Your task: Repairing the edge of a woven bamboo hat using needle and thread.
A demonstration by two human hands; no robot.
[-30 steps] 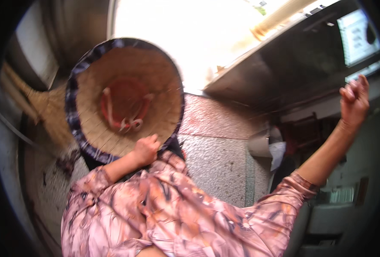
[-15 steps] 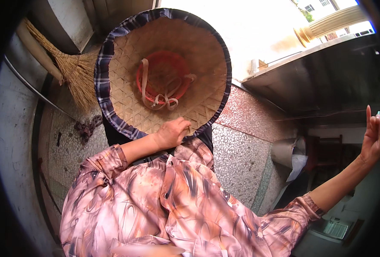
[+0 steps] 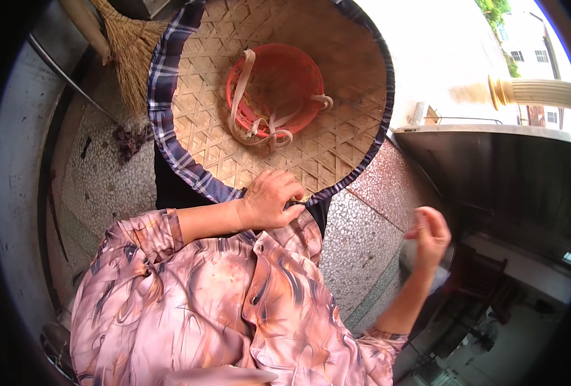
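A woven bamboo hat [image 3: 198, 100] lies with its hollow side toward me, its rim bound in dark plaid cloth. Inside it sits a red plastic basket-like liner [image 3: 311, 71], with cream cloth straps [image 3: 239, 96] looped and knotted around its edge. My left hand [image 3: 271, 198] is closed on the rim nearest my body, fingers over the edge. Off to the right, my right hand [image 3: 430, 237] is raised away from the hat. Its fingers are loosely bent with a gap between them, slightly blurred, and nothing shows in them.
A straw broom [image 3: 131, 55] leans at the upper left beside a thin metal rod [image 3: 73, 83]. Dark crumpled scraps [image 3: 130, 141] lie on the speckled floor [image 3: 356, 238]. A dark metal-sided counter [image 3: 511, 174] stands at the right, with a wooden stool [image 3: 482, 273] below.
My right hand has come down and inward from the far right, its fingers bending from outstretched. The hat appears larger and higher in view. My left hand stays at its rim.
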